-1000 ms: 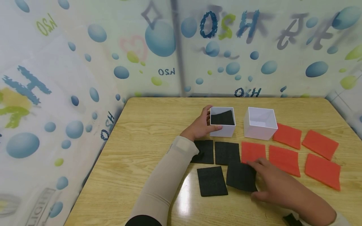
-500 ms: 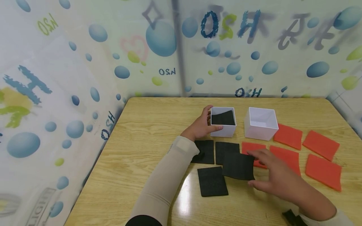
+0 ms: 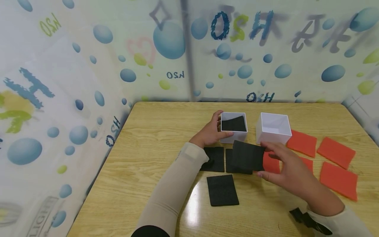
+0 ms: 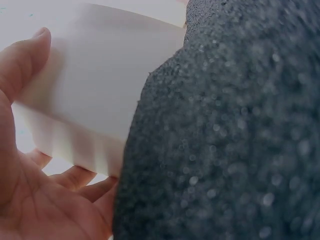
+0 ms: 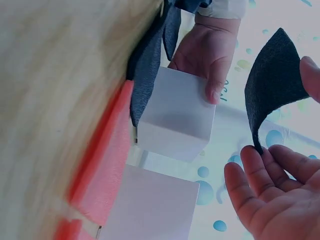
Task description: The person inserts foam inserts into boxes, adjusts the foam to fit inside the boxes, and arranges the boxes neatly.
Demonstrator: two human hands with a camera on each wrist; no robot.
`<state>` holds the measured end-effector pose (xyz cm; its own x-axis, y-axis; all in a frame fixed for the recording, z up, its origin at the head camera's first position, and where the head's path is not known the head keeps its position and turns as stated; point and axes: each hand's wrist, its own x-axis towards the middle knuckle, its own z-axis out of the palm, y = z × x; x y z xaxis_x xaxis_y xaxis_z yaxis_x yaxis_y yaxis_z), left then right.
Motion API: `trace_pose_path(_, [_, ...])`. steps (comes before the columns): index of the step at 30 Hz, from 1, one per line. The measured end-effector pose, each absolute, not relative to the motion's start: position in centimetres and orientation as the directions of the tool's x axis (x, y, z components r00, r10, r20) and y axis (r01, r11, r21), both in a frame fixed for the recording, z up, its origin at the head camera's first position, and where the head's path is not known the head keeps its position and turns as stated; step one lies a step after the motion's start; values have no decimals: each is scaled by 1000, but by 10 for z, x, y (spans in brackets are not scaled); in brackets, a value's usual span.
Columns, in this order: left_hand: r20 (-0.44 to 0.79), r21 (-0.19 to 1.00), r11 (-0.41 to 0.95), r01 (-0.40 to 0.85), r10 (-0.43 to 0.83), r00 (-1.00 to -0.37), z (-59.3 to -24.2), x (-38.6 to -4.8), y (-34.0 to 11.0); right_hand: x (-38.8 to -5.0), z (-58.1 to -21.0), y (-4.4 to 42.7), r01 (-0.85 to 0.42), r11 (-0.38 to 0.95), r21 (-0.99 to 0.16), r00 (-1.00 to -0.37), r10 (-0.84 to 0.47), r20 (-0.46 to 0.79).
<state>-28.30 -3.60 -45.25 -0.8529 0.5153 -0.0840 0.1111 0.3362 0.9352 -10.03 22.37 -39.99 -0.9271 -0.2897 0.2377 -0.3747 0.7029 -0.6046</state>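
Observation:
My left hand grips a white box, its thumb on the front wall and its fingers around the left side. Inside that box a black sheet leans at an angle. Between thumb and fingers my right hand pinches the right edge of a thin black square sheet, raised off the table. In the right wrist view this held sheet is bent in a curve. It partly covers one black square on the table; two others lie flat nearby.
A second white box, with no contents visible, stands right of the gripped one. Several red squares lie on the right half of the wooden table. A blurred dark surface fills much of the left wrist view. A patterned wall borders the back.
My right hand has lifted the black square sheet off the front of the table and moved it up and away, towards the boxes. The left hand stays on its box.

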Motion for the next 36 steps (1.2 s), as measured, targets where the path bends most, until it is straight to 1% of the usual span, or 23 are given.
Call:
trace_pose_path(7, [-77,928,349,130,521,-850,-451,-282,-36,-114,-397,222,-360,686,-632,-933,-259,250])
trace_pose_path(15, [-78,947,304,105,533,-843,-452,-282,-35,-131,-388,221,-375,646,-665,-927,-255,275])
trace_pose_path(21, [-72,950,292,107,541,-838,-453,-284,-36,-150,-381,220,-318,669,-672,-948,-242,207])
trace_pose_path(25, [-62,945,300,132,559,-826,-453,-286,-37,-161,-378,217,-300,670,-678,-952,-255,169])
trace_pose_path(28, [-58,952,279,128,571,-819,-453,-286,-38,-170,-377,214,-296,680,-671,-952,-265,152])
trace_pose_path(33, [-58,960,260,108,558,-828,-452,-285,-35,-185,-375,212,-298,680,-669,-951,-268,151])
trace_pose_path(36, [-64,957,272,103,544,-837,-452,-284,-33,-192,-372,211,-282,683,-674,-954,-272,123])
